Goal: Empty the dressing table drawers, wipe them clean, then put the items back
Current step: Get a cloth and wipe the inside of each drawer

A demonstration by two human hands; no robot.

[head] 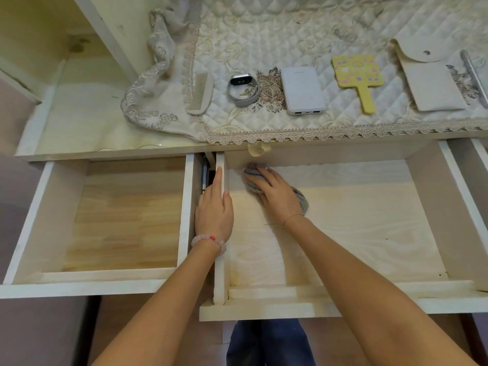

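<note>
Wiping the drawer (356,220)
Right hand (277,196) flat on grey cloth (302,200); left hand (214,207), fingers straight, on its wall. Power bank (302,91) print unreadable.

Yellow hand mirror (355,72) with pastel dots; grey cloth (301,199); white power bank (302,91).

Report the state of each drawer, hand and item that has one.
left drawer, pulled open, empty.
middle drawer, pulled open, holding only the cloth.
cloth, bunched under the right hand.
right hand, flat, pressing the cloth.
left hand, fingers straight, on the middle drawer's left wall.
pouch, flap open.
table cover, left corner folded back.
</note>
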